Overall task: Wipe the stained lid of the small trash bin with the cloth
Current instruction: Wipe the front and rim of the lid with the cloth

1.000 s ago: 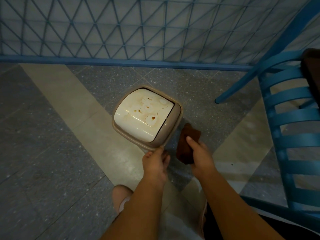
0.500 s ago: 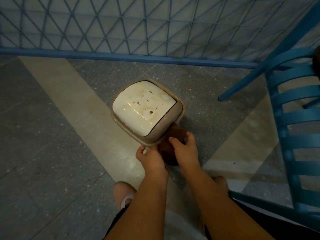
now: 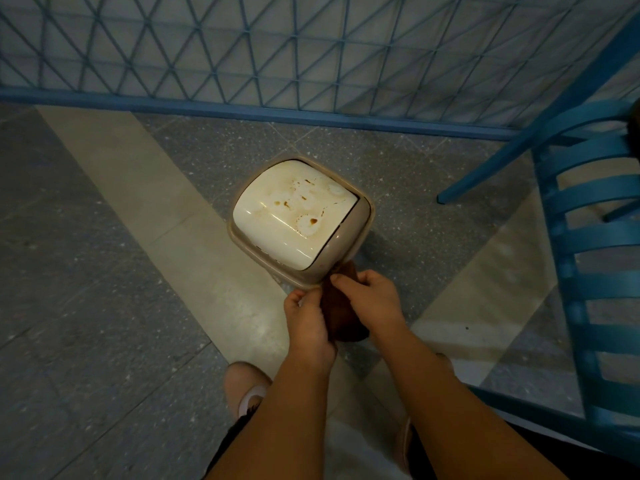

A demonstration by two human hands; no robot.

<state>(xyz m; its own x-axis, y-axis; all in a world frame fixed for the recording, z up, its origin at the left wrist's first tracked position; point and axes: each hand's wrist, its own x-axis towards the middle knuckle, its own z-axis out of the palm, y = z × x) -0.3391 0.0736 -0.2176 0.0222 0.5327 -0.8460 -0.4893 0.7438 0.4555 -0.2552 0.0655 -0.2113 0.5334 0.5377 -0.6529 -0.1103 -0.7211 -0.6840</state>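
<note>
A small beige trash bin [image 3: 360, 233] stands on the floor in the middle of the head view. Its cream swing lid [image 3: 277, 220] carries brown spots and dried rings. Just below the bin's near corner, a dark brown cloth [image 3: 341, 310] sits between my two hands. My right hand [image 3: 372, 299] grips the cloth from the right, fingers curled over its top. From the left, my left hand [image 3: 308, 323] holds the cloth's other edge, with its fingertips close to the bin's rim. The cloth's lower part is hidden behind my hands.
A blue slatted chair [image 3: 588, 271] stands close on the right, one leg [image 3: 502, 161] slanting down near the bin. A blue lattice fence [image 3: 277, 57] runs along the back. My feet [image 3: 246, 386] are on the grey and beige tiled floor below my arms.
My right hand brought the cloth left and in toward the bin's near corner. My left hand closed onto the cloth, so both hands hold it. The view shifted slightly.
</note>
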